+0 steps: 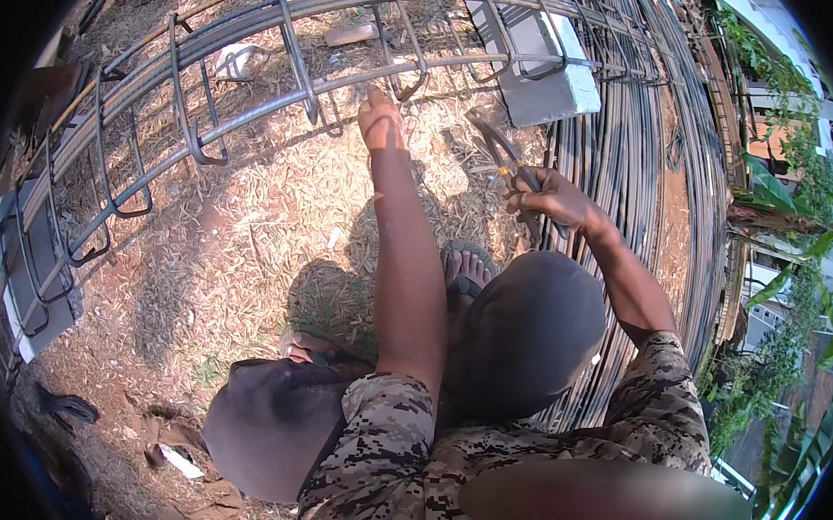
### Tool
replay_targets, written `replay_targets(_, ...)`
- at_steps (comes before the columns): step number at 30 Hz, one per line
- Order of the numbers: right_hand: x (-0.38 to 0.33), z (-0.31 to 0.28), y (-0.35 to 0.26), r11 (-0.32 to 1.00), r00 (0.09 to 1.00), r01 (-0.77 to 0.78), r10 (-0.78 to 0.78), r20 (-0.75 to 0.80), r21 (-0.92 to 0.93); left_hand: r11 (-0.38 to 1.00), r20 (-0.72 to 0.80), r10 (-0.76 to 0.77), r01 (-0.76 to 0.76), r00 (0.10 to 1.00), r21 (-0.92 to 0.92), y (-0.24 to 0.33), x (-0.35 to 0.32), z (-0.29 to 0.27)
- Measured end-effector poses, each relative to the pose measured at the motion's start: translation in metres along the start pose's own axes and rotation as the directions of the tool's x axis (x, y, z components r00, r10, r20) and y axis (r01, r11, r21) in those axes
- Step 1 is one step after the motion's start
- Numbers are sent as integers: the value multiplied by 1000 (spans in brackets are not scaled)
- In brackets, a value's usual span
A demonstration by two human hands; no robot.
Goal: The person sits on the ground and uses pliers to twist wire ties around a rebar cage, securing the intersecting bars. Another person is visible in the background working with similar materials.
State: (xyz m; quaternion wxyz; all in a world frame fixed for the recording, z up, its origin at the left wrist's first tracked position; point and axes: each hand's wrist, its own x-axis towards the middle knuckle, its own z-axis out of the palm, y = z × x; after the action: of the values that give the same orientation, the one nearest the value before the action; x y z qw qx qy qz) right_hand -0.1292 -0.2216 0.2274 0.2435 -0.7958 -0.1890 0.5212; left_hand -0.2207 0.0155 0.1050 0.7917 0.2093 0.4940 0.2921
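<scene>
A rebar cage [255, 101] of long steel bars and bent stirrups arches across the far side. My left hand [382, 122] reaches out to its nearest bar, fingers curled closed; whatever they hold is hidden. In my right hand [561, 204] is a pair of pincers [496, 144] with dark handles and yellow marks, its metal end pointing away toward the far left. The pincers stand apart from the cage.
A grey-white block [539, 78] lies under the cage at the far right, another block [34, 278] at the left. Long loose rebars [619, 167] are stacked on the right. Dry leaves [238, 241] cover the ground around my sandalled feet.
</scene>
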Motion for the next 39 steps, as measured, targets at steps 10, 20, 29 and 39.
replay_targets(10, -2, -29, -191, 320, 998, -31, -44, -48, -947, 991, 140, 45, -62, 989, 119, -23, 89, 39)
replay_targets(20, 2, -3, -254, 159, 976, -119, 198, -87, -980, 915, 57, 6, -28, 998, 402, -10, 63, 49)
replay_targets(29, 18, -1, -266, -83, 993, -4, 115, -14, -997, 883, 30, 83, -87, 996, 461, -6, 59, 49)
replay_targets(39, 9, 4, -223, -2, 983, -178, 36, -178, -984, 868, 100, -64, 6, 993, 496, 4, 56, 46)
